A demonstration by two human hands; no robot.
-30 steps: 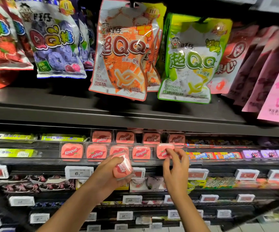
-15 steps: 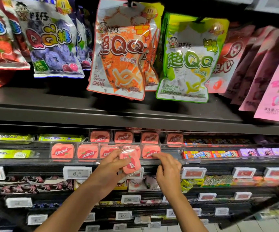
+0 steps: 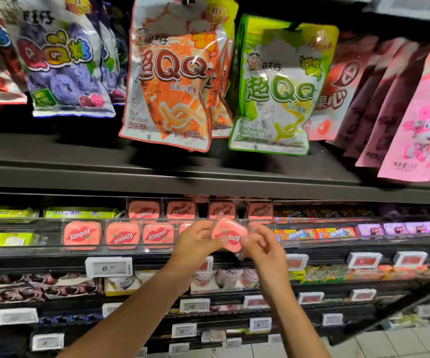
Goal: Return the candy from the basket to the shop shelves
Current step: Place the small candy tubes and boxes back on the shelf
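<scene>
The right hand [image 3: 260,248] has come off the shelf to join the left hand [image 3: 195,241], and both now pinch the pink candy box [image 3: 230,235] in the middle of the frame, tilted, just in front of its row [image 3: 120,235]

Both bare forearms reach up and forward, converging toward the middle. The left hand [image 3: 195,241] has its fingers curled, pinching the left edge of a pink Kissport candy tin [image 3: 230,235]. The right hand [image 3: 263,244] meets it from the other side, fingers bent, gripping the tin's right edge.
</scene>
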